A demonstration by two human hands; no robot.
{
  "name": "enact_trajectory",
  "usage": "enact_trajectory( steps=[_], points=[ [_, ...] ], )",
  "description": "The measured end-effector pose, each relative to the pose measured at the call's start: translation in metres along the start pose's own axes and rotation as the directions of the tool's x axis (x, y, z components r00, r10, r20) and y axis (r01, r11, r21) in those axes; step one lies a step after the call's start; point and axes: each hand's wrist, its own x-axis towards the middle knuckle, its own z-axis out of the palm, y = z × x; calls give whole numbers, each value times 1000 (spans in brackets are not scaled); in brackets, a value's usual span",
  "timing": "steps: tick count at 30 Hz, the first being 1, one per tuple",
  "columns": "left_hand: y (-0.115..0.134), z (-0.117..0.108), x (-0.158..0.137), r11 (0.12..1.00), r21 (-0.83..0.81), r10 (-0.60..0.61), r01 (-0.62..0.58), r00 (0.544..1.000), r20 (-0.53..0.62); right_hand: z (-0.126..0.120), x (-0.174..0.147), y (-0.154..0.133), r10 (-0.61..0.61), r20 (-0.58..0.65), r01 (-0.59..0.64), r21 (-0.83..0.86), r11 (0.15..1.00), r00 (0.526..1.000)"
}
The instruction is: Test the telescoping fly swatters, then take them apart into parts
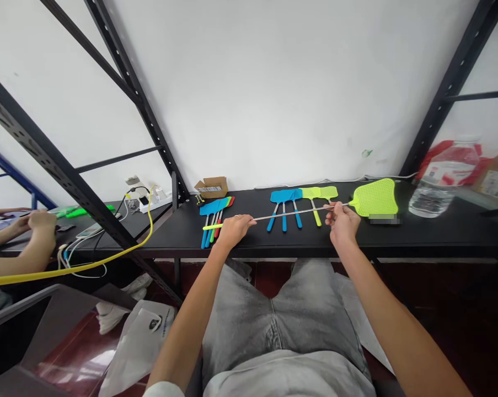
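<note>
A yellow-green fly swatter with a long thin metal rod is held crosswise above the black table. Wrapped round the rod beside its yellow-green handle is my left hand. My right hand pinches the rod close to the perforated head. Behind the rod lie several shorter swatters, some with blue heads and some with yellow-green heads, their handles pointing toward me. Near my left hand, a fanned group of swatters with blue, green and red heads overlaps on the table.
A small open cardboard box stands at the back. On the right is a large clear bottle. Black shelf posts rise on both sides. A yellow cable hangs at left, near a co-worker's hands and a power strip.
</note>
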Motion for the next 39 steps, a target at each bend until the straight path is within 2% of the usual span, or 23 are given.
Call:
enact_trajectory(
  steps=[8,14,19,26,31,34,37,39],
  points=[
    [-3,-3,-4,1000,-7,-9,9,1000,-7,-3,2,-1,-50,-42,51,37,998,998],
    [-1,-5,-3,1000,-7,-10,10,1000,17,-3,3,-4,-27,-95,38,113,993,995],
    [-3,-4,-4,1000,7,-24,24,1000,-9,-4,2,-5,-23,-96,35,124,992,995],
    [-11,0,-8,999,-1,-34,34,989,-142,-2,2,-3,-30,72,32,-34,999,997],
    [-10,5,-7,1000,-5,-11,10,976,-220,18,-11,1,-83,251,109,-93,990,964],
    [-10,5,-8,1000,-18,-3,-2,969,-247,37,-30,2,-73,401,132,-121,984,913],
    [-10,4,-9,999,-38,20,-30,966,-258,53,-48,5,33,570,84,-177,981,821],
    [-9,2,-9,998,-37,38,-49,965,-260,58,-54,10,107,608,26,-206,978,786]
  ],
)
